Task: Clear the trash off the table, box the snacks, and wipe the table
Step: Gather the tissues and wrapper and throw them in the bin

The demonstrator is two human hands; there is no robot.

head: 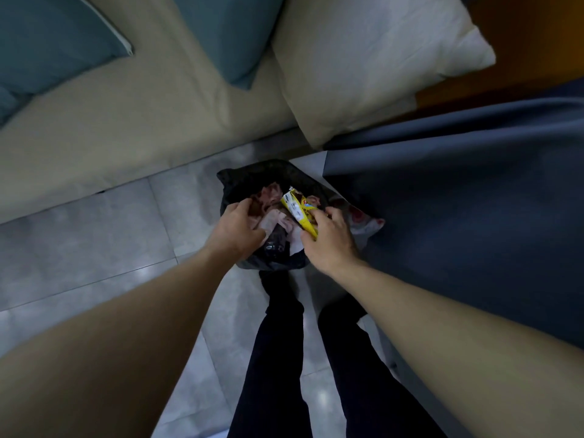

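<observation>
The yellow wrapper (298, 211) is hanging over the open mouth of the black trash bag (252, 178), tilted, with its upper end pointing away from the person and its lower end caught in the right hand (331, 245). That hand's fingers and thumb are curling round the wrapper and pinching it. The left hand (237, 229) is reaching in at the bag's left rim with its fingers bent over the edge, gripping the black plastic and holding the mouth wide. Inside the bag, crumpled pinkish tissues (271, 197) are lying in a heap, with something dark and shiny (275, 245) below them that is too blurred to name.

The bag is sitting on the grey tiled floor (94, 248), just beside the near corner of a surface covered in blue-grey cloth (458, 200) on the right. A red and white plastic bag (366, 221) is poking out at that cloth's edge, next to the right hand. The person's legs in dark trousers (278, 358) are standing just behind the bag. Beyond it, a beige sofa (142, 121) is running along the floor's far edge, carrying teal cushions (47, 42) and a white pillow (363, 64).
</observation>
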